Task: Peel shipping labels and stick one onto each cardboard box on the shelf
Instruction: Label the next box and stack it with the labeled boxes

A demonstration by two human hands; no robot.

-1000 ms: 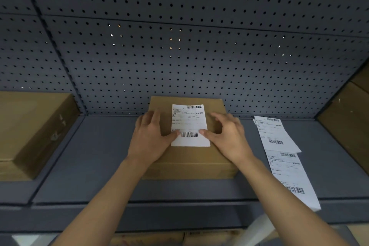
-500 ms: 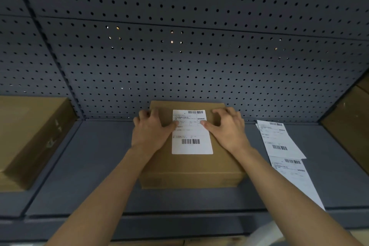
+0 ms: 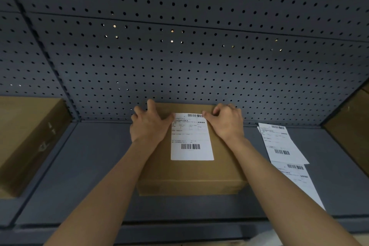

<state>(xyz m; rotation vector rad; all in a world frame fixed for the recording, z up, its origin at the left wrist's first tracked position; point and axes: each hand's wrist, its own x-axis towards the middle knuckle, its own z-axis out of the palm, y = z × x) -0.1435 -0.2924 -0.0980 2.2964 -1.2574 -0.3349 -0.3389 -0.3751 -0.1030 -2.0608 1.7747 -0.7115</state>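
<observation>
Both hands, left hand [image 3: 148, 124] and right hand [image 3: 226, 123], press flat-fingered on the label's [image 3: 191, 138] twelve-o'clock corners; its long axis runs toward six.

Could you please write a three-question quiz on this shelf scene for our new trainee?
1. True or false: a label lies on top of the middle box.
2. Where do the left hand and right hand press? A) the label's top corners B) its bottom corners
3. On which side of the middle box do the spare labels lie on the shelf?

Key: 1 true; 2 A; 3 right.
</observation>
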